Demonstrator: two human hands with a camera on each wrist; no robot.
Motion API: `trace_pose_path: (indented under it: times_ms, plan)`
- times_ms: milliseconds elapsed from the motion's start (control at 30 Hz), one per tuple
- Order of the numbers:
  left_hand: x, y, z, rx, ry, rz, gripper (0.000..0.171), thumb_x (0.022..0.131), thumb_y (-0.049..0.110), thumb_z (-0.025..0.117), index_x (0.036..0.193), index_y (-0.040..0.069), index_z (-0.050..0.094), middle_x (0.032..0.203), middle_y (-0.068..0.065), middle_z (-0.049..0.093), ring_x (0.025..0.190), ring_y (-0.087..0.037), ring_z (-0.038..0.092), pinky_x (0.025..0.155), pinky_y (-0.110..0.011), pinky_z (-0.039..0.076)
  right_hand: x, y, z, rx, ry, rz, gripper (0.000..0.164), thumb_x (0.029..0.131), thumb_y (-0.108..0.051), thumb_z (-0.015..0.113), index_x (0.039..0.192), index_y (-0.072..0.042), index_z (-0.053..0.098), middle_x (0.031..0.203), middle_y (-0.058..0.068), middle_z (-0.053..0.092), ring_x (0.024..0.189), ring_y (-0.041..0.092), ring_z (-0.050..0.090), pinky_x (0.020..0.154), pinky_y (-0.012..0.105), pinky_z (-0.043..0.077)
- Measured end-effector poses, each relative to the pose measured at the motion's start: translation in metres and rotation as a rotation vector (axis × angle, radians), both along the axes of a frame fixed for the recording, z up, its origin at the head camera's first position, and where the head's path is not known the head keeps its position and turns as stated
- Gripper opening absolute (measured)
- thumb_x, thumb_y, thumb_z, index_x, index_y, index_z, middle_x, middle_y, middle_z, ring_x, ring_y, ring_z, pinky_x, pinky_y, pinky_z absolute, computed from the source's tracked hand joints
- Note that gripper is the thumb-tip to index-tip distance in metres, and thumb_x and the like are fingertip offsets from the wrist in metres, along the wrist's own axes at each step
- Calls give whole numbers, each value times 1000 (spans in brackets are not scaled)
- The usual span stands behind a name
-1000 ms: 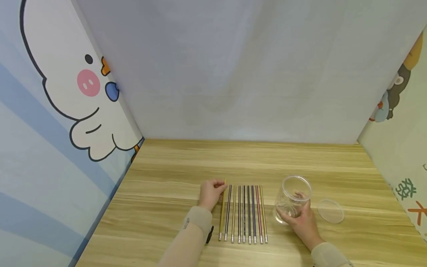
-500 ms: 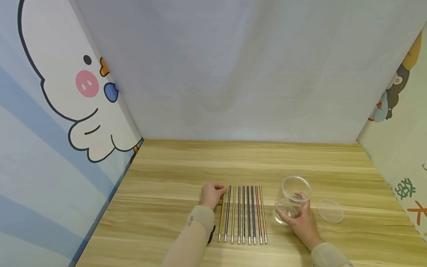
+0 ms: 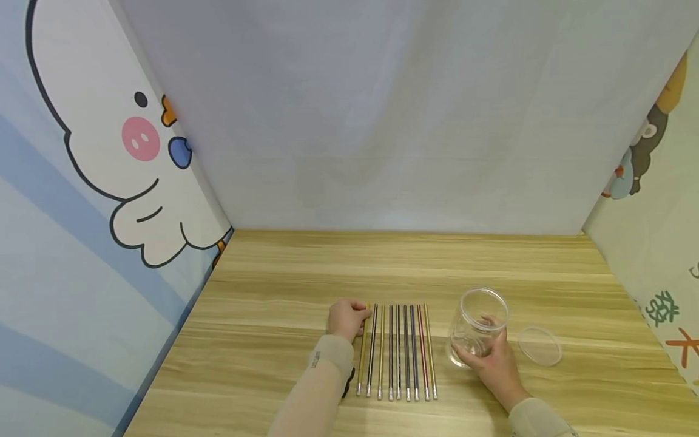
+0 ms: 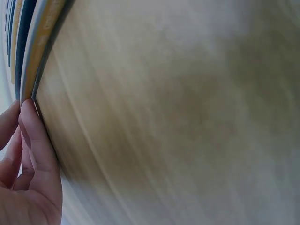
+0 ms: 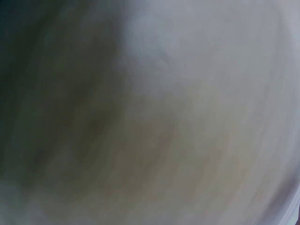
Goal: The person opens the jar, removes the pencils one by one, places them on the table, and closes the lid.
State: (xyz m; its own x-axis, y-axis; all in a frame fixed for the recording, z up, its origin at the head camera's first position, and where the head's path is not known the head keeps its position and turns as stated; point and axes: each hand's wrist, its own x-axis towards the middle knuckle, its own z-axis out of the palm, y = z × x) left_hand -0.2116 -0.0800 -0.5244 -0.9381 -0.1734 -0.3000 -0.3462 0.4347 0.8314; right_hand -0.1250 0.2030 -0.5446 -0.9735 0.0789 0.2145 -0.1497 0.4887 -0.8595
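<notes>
My left hand [image 3: 345,318] pinches the far end of a yellow pencil [image 3: 363,358], the leftmost of a row of several pencils [image 3: 399,352] laid side by side with their eraser ends towards me. In the left wrist view, the thumb and fingertips meet at the end of this yellow pencil [image 4: 41,44], with other pencils close beside it. My right hand [image 3: 496,367] grips a clear, lidless jar [image 3: 464,331] standing upright right of the row, fingers wrapped round its side. The right wrist view is blurred and shows neither hand nor jar distinctly.
A flat, round, clear lid [image 3: 540,346] lies on the wooden table [image 3: 284,261] just right of the jar. A pale wall [image 3: 404,121] closes off the back, and cartoon-printed panels stand at both sides.
The yellow pencil has slid slightly towards me, its far end now about level with the other pencils. My left hand has shifted a little with it. Right hand and jar stay put.
</notes>
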Motion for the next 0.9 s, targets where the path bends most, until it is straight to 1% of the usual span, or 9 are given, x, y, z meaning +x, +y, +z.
trace_pose_path:
  times_ms: [200,367,467,533,633,700,733,800,900]
  plan:
    - [2,1,1,0,1,6,8,87,13,76,92,7,74,82,-5,69,62,-13,60,49,-21,54,0,-1,0,25,20,-15,78,77,-4,82,135,5,31,122,30,60,106,43,63,84,9,48]
    - [1,0,-1,-10,1,0,8,87,14,76,91,7,74,80,-5,69,59,-12,59,49,-21,54,0,-1,0,40,10,-34,79,77,-7,83,136,3,32,122,29,61,107,44,63,86,13,48]
    - [1,-1,-2,-13,5,-3,9,87,15,76,91,7,74,80,-5,68,59,-12,59,49,-21,55,1,-1,1,60,-11,-53,80,77,-10,84,137,2,32,122,28,62,108,43,63,90,20,48]
    - [1,-1,-1,-11,4,-4,9,87,16,76,92,8,74,80,-5,68,60,-12,60,49,-22,55,1,-1,2,58,-27,-56,81,77,-12,84,138,1,32,123,28,62,109,44,63,92,26,49]
    - [2,-2,-1,-6,0,-9,10,88,16,76,93,8,74,82,-5,69,62,-13,61,50,-22,56,2,-2,4,35,-51,-47,83,77,-12,84,139,1,30,126,30,59,112,47,61,97,43,52]
    - [2,-3,-1,-5,-3,-14,10,88,16,76,94,8,73,83,-5,69,63,-14,61,51,-23,56,2,-2,6,16,-74,-39,84,78,-13,84,140,1,29,129,32,57,115,50,58,101,57,48]
    - [2,-3,-1,-6,-5,-16,11,88,17,75,94,8,73,83,-5,69,63,-14,61,51,-23,56,2,-2,7,8,-84,-35,84,78,-13,83,141,1,28,130,33,55,116,51,56,102,62,46]
    - [3,-3,1,-7,-10,-17,12,88,17,75,96,8,73,84,-5,69,63,-14,62,52,-23,57,3,-2,9,-13,-99,-20,84,79,-13,83,141,0,27,132,34,53,118,53,54,103,67,43]
    - [4,-5,2,-8,-9,-21,15,88,19,76,97,8,73,86,-6,70,63,-15,63,52,-23,57,3,-1,11,-47,-125,3,84,81,-13,82,142,-1,26,134,33,51,121,52,52,104,67,42]
